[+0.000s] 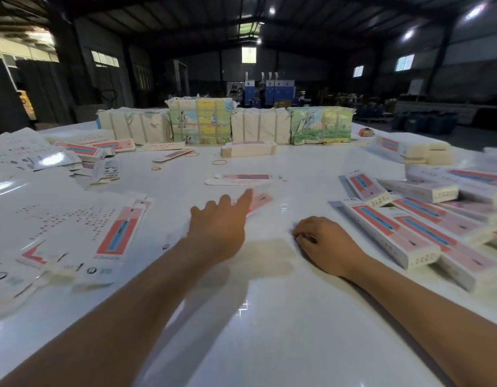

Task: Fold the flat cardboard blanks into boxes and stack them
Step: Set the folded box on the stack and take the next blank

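Note:
My left hand point(219, 219) reaches forward over the white table point(269, 317), fingers spread, its fingertips on a flat pink-and-white cardboard blank point(259, 201). It holds nothing. My right hand point(322, 243) rests on the table with its fingers curled under, empty as far as I can see. Another flat blank point(241, 178) lies farther ahead. Folded pink, blue and white boxes point(426, 222) are piled at the right. Flat blanks point(113, 236) lie spread in a heap at the left.
Tied bundles of blanks point(199, 121) stand in a row at the table's far side. A short stack of blanks point(248, 149) sits before them. Rubber bands point(219, 162) lie loose on the table. More stacks point(414, 152) are at the far right.

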